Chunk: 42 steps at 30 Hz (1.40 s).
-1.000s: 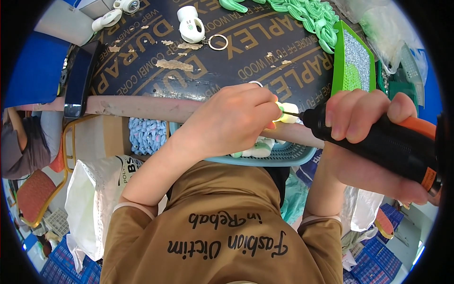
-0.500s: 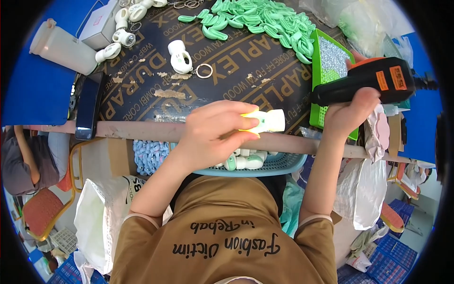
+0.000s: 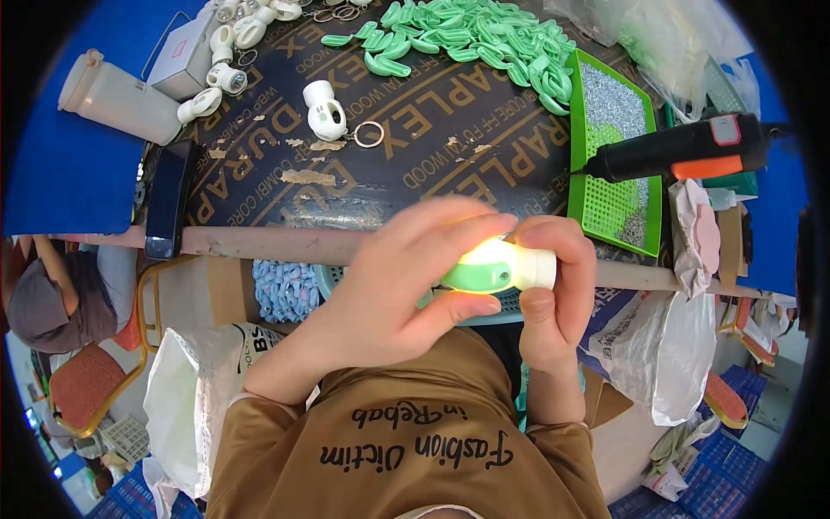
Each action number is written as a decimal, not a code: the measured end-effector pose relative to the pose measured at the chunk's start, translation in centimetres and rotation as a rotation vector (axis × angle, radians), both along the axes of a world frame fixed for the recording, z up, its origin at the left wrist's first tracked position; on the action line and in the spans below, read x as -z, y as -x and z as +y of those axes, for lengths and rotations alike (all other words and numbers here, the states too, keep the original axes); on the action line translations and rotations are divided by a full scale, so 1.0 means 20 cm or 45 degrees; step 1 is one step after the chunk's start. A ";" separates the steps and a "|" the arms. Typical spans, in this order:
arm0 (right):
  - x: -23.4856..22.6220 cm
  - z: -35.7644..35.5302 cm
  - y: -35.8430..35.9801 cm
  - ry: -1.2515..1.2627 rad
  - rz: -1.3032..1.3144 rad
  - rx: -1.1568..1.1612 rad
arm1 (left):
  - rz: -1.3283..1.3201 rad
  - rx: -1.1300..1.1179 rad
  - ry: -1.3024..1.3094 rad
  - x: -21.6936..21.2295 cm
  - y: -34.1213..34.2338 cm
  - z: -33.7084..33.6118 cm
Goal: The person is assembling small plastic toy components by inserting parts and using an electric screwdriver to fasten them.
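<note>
A small white and green flashlight [image 3: 526, 266] glows yellow-white in front of my body, just past the table's near edge. Closed round its green-sided body is my left hand [image 3: 393, 290], with thumb below and fingers above. My right hand [image 3: 562, 290] pinches the white cylindrical end between thumb and fingers. A screw hole shows on the green side. Away from both hands, a black electric screwdriver [image 3: 644, 156] with an orange trigger lies across the bright green tray [image 3: 654, 208], which holds tiny silver screws. A white flashlight [image 3: 327, 119] with a key ring lies on the dark table.
Green curved plastic pieces [image 3: 493, 35] are heaped at the far side. More white flashlights [image 3: 251, 30], a white box [image 3: 183, 56] and a translucent jug [image 3: 121, 99] stand far left. A phone [image 3: 166, 203] lies at the left edge. Below are blue pieces [image 3: 285, 290] and white sacks [image 3: 186, 398].
My right hand has let go of the electric screwdriver, which now rests over the tray, and has come to the flashlight. The flashlight has turned and moved nearer to me.
</note>
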State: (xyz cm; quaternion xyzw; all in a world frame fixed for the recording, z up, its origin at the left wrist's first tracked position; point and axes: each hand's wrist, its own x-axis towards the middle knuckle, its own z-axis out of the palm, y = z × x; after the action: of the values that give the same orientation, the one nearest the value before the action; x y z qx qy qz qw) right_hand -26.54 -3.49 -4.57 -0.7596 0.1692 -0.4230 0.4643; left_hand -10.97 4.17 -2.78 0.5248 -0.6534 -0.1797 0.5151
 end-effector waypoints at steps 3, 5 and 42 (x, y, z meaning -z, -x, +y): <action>0.01 0.01 -0.01 0.055 -0.093 0.020 | -0.113 -0.020 0.089 0.02 0.04 0.02; 0.02 0.02 -0.02 0.073 -0.127 0.038 | -0.200 -0.096 0.159 0.03 0.06 0.01; -0.05 -0.10 -0.01 -0.211 0.066 -0.482 | 1.843 1.035 -0.912 0.15 0.02 0.01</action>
State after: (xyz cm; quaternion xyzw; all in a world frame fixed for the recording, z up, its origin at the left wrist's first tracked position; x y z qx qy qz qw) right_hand -26.40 -5.53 -3.63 -0.7476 0.0695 -0.2932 0.5918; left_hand -11.34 4.41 -5.81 0.1410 -0.2096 -0.8267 0.5027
